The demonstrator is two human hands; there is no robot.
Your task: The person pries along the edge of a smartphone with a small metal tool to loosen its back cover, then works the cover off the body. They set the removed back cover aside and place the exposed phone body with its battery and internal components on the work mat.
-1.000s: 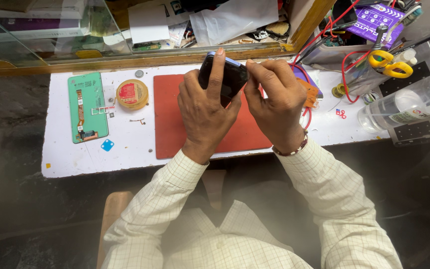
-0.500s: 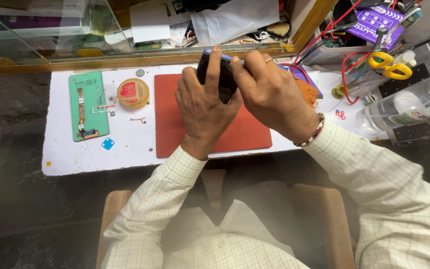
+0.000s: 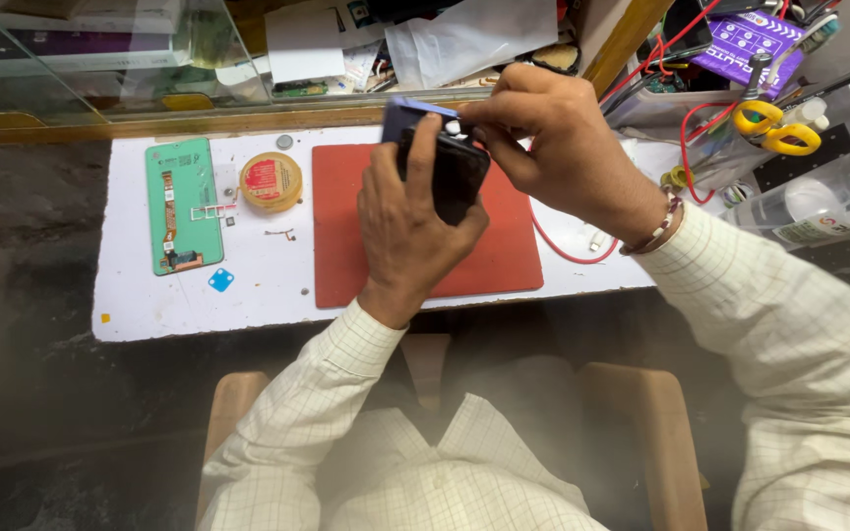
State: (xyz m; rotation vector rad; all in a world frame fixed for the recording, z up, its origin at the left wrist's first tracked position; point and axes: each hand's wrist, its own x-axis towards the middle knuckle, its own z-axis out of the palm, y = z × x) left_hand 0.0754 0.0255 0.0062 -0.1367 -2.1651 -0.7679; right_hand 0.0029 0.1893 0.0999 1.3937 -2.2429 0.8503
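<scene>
**Above the red mat, two hands hold a dark phone**

Above the red mat, the left hand wraps its grip tight around a dark phone, held up off the white desk. At 1 o'clock from the phone, the right hand pinches its top edge with closed fingertips. At 9 o'clock from the mat lie a round yellow tin and a green circuit board. At 3 o'clock, well apart, lie yellow scissors.
</scene>
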